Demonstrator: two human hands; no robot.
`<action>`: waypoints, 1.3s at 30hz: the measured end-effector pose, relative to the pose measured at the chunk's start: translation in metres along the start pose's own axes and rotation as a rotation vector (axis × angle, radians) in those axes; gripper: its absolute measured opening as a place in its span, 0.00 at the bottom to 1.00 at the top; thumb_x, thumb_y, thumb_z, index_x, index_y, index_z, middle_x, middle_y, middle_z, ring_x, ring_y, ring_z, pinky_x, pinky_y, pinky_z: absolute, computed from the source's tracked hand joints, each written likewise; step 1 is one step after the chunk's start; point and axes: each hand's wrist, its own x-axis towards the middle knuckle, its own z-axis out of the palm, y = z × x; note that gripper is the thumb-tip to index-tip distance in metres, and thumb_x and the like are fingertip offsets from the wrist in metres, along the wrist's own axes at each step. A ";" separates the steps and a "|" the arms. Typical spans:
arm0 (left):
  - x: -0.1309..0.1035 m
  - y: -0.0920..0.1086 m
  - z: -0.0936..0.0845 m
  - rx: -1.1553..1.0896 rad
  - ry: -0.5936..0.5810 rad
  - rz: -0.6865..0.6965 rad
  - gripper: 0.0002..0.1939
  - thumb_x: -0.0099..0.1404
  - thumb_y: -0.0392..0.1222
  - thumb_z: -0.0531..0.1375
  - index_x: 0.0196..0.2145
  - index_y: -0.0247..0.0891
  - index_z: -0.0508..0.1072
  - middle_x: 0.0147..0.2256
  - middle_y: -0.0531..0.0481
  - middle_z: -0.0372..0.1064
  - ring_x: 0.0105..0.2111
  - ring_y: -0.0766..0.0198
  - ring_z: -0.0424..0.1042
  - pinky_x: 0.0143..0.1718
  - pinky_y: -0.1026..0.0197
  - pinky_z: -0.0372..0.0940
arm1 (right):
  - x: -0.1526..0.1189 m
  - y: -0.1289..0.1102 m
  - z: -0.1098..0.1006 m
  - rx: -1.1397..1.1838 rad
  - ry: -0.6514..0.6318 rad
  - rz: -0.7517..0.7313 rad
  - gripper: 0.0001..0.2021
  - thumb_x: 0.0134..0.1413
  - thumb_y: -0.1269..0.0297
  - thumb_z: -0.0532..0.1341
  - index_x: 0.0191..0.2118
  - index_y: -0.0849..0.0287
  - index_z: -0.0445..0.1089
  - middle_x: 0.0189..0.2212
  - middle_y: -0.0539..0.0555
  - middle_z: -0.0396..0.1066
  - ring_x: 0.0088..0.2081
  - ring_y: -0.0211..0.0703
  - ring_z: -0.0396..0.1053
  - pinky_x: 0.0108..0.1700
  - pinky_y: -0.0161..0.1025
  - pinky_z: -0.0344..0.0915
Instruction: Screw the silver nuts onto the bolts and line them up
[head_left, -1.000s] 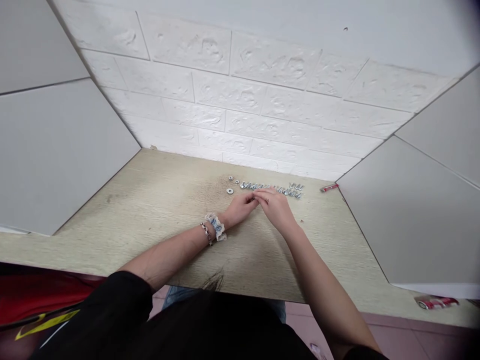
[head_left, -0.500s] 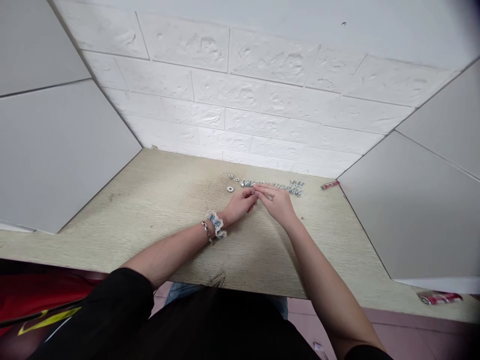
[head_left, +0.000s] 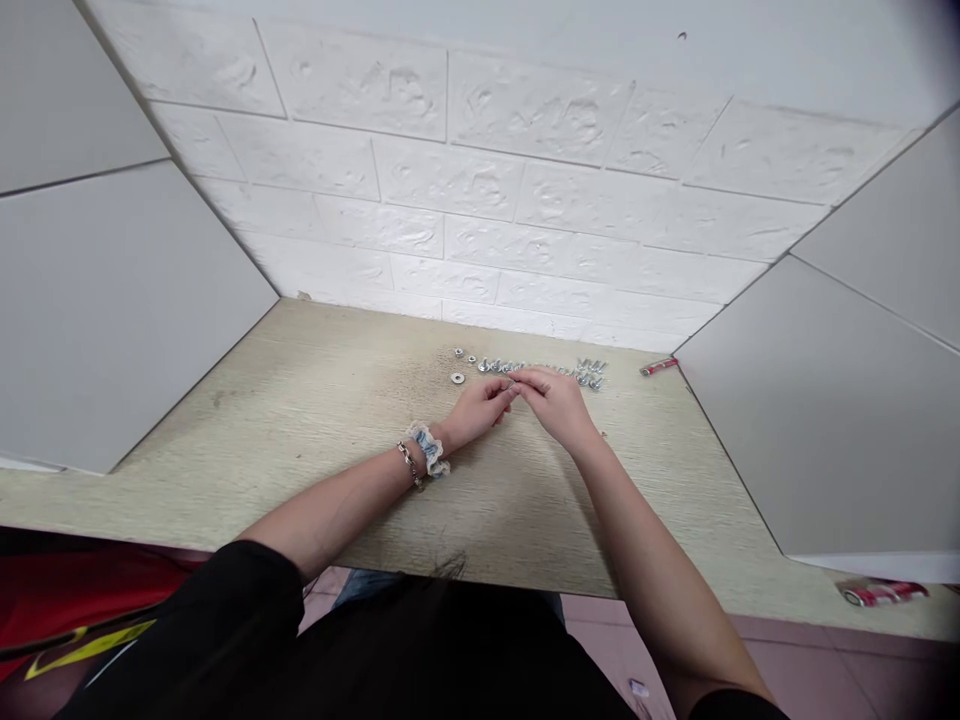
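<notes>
My left hand (head_left: 480,412) and my right hand (head_left: 553,402) meet fingertip to fingertip above the table, both closed in a pinch. A small metal piece shows as a grey glint between them, too small and covered to name. Just behind my fingers runs a row of silver bolts (head_left: 495,366), partly hidden by my right hand. More bolts (head_left: 591,382) lie at the row's right end, with several thin screws (head_left: 592,364) behind them. Left of the row rest a large flat washer (head_left: 457,379), a nut (head_left: 459,353) and a smaller nut or washer (head_left: 472,359).
The wooden table (head_left: 315,400) ends at a white brick-patterned wall (head_left: 480,180). Grey panels stand on the left (head_left: 142,310) and right (head_left: 825,420). A red battery-like cylinder (head_left: 660,367) lies by the right panel, another (head_left: 885,595) near the front right edge.
The view has shifted slightly. My right fingers have bent a little at the pinch, and more of the bolt row shows behind them. Both hands stay together.
</notes>
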 end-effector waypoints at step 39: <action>-0.004 0.000 0.007 0.129 0.108 0.090 0.12 0.63 0.39 0.49 0.23 0.35 0.63 0.18 0.55 0.61 0.20 0.71 0.60 0.25 0.66 0.56 | -0.011 -0.007 0.026 0.275 0.027 0.028 0.27 0.60 0.58 0.50 0.64 0.56 0.50 0.57 0.60 0.63 0.58 0.46 0.61 0.58 0.48 0.59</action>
